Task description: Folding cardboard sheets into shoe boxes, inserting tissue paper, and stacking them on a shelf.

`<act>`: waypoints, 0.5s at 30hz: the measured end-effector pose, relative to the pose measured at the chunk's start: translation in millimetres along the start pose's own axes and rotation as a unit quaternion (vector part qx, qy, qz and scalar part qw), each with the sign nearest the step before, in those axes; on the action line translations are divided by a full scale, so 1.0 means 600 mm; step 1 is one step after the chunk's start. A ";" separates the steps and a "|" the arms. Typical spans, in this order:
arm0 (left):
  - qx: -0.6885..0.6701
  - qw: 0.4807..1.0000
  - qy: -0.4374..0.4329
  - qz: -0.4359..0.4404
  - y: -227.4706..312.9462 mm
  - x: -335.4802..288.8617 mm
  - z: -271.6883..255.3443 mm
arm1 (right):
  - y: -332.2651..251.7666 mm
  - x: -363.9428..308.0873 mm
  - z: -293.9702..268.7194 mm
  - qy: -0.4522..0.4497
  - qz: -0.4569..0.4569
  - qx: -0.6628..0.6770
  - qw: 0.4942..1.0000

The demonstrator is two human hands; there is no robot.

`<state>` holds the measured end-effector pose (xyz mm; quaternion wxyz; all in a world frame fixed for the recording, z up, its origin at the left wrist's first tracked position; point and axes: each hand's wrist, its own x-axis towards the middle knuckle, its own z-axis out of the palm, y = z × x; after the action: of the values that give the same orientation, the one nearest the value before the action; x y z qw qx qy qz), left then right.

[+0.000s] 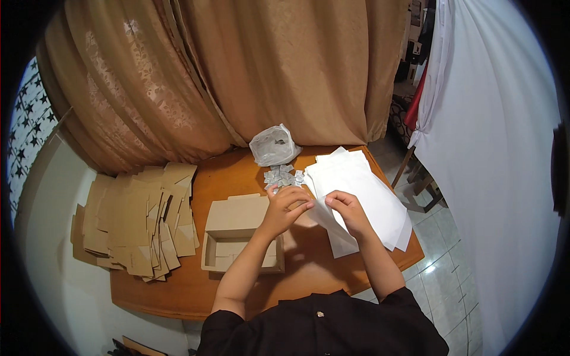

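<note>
A thin white sheet of paper [330,218] is raised at a tilt between my hands, beside a spread stack of white paper [362,196]. My right hand [350,212] is closed, pinching the sheet's upper edge between thumb and fingers. At the sheet's left edge my left hand [286,206] has its fingertips together on the paper; its thumb is partly hidden. Below my left forearm stands an open brown cardboard box [236,215], its lid folded back. Just beyond my left hand lie several small grey-white packets [279,176].
Flat brown cardboard pieces [133,219] are piled at the table's left end. A translucent plastic bag [274,147] stands at the far edge of the wooden table [178,296]. Tan curtains [285,71] hang behind it, and a white cloth [481,148] hangs on the right.
</note>
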<state>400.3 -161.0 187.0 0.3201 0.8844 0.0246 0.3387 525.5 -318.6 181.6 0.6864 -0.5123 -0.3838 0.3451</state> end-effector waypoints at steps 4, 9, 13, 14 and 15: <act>-0.080 0.993 -0.006 -0.084 -0.010 -0.015 0.017 | -0.017 -0.038 0.020 0.069 0.009 -0.016 0.997; -0.212 0.965 0.021 -0.153 0.008 -0.001 0.024 | -0.005 -0.076 -0.006 0.147 -0.037 -0.227 0.962; -0.273 0.945 0.011 -0.178 0.024 0.013 0.016 | -0.022 -0.084 -0.019 0.174 -0.008 -0.229 0.958; -0.285 0.941 0.010 -0.180 0.031 0.020 0.010 | -0.029 -0.085 -0.021 0.164 -0.007 -0.237 0.958; -0.283 0.942 0.014 -0.179 0.035 0.025 0.004 | -0.033 -0.086 -0.022 0.161 -0.009 -0.237 0.958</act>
<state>409.6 -175.1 206.6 0.6125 0.7334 0.0900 0.2808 514.6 -373.9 189.5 0.6012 -0.7054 -0.3438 0.1508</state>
